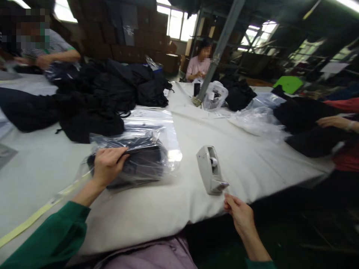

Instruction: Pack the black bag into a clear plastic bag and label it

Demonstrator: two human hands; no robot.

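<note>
Wide white-covered bench right across the scene, and there on its near side stands the tape dispenser! Beyond the dispenser and off to its left, a great heap of black cloth goods. Closer in, left of the dispenser and apart from it, lies the clear plastic bag, something dark packed inside. Now the hands: left hand, over on the dispenser's left, fingers clamped on the bag's upper side. Right hand, just off the dispenser's front end, fingers pinched together, apparently on the tape strip, so thin and clear it barely shows!

So the step in hand looks like drawing tape while the bag is held closed. The next move, as I read it, calls for a crisp tug against the dispenser's cutting edge, with the left grip steady so the plastic stays tight
</note>
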